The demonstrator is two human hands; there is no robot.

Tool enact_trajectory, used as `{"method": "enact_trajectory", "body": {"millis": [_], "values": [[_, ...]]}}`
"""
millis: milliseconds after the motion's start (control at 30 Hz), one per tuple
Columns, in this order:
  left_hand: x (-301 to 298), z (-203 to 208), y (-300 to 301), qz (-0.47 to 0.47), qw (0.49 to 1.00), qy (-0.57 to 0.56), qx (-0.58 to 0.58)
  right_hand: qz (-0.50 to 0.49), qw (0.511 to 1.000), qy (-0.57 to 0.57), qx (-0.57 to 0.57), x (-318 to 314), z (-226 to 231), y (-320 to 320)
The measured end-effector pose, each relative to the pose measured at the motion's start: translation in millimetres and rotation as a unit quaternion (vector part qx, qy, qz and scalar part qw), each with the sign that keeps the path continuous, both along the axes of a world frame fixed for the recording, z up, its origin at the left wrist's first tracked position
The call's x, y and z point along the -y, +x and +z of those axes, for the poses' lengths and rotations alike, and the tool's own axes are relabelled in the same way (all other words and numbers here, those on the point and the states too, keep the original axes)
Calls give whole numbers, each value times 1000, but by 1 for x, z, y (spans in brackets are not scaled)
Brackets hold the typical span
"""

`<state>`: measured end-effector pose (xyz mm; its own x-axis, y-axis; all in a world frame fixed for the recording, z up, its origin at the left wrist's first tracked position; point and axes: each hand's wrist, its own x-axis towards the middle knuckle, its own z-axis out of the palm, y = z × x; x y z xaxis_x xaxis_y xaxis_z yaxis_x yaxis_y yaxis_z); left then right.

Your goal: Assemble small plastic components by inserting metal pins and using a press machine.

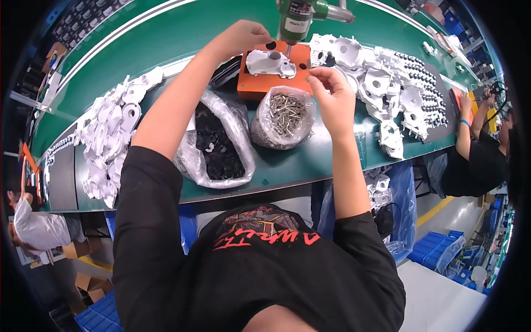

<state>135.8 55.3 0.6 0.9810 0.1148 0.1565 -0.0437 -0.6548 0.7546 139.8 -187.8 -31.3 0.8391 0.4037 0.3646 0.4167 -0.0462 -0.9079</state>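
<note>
A white plastic housing [271, 63] lies on an orange fixture block [251, 87] at the back of the bench. Over it points the bit of a green power screwdriver [296, 22]. My left hand [243, 40] is closed at the block's far left corner, its fingertips together by a black round spot; what they hold cannot be made out. At the block's right edge my right hand [336, 95] pinches thumb and forefinger, with something too small to name at the tips. In front of the block stands a clear bag of screws [287, 113].
Left of the screws sits a plastic bag of black parts [217, 145]. White housings are heaped at left [113, 135] and right [381, 83] on the green bench [287, 165]. Co-workers [478, 149] sit at both sides. A blue-lined bin [406, 207] stands below the bench edge.
</note>
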Motion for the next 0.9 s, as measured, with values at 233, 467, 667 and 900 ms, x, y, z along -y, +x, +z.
{"method": "enact_trajectory", "body": {"millis": [233, 467, 667, 900], "values": [[7, -14, 37, -63, 995, -14, -79, -20, 999, 27, -22, 6, -23, 41], [-5, -27, 66, -23, 996, 59, -63, -9, 996, 56, -67, -6, -50, 45], [-2, -18, 65, 40, 994, 62, -77, -6, 989, 119, -88, -6, -63, 45], [-11, -19, 66, -59, 996, -18, -59, 14, 982, 149, -112, -6, -57, 35]]}}
